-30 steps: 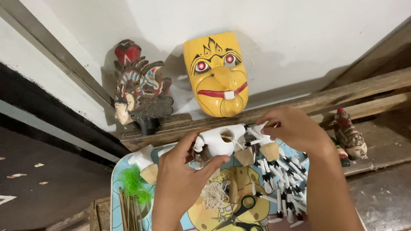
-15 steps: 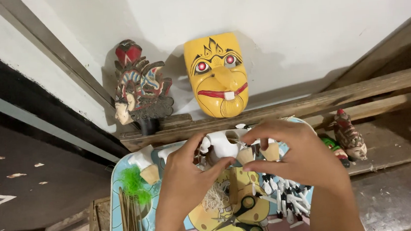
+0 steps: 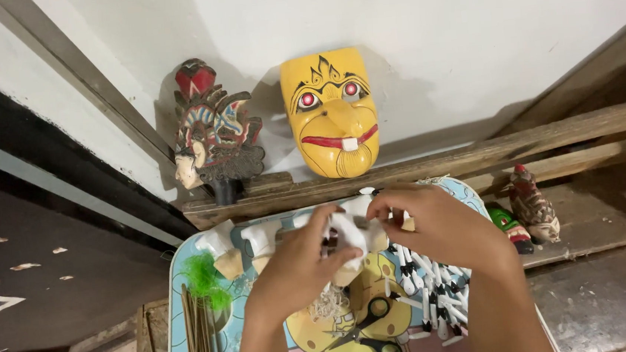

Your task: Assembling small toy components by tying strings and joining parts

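Both hands have drawn closer together since the earlier frames, meeting over the middle of the colourful cartoon-printed tray [image 3: 187,283] instead of being spread along the row of white pieces.

Now the left hand [image 3: 301,262] and right hand [image 3: 436,226] close together around one small white carved piece [image 3: 351,229], which sits between them, just above the tray's centre. It lies directly between the two sets of fingertips, so neither hand is clearly nearer; its long axis looks roughly upright, tilted slightly toward the left hand, though fingers hide much of it. The left hand curls shut on the piece from the left, thumb up against it. The right hand pinches its upper part from the right, fingers bent.

Beside them on the tray lie more white pieces [image 3: 218,243], a green tuft [image 3: 205,277], thin sticks [image 3: 199,334], scissors [image 3: 374,331] and black-and-white feathers [image 3: 429,286]. Behind, a yellow mask [image 3: 332,111] and a carved painted head [image 3: 213,135] lean against the wall.
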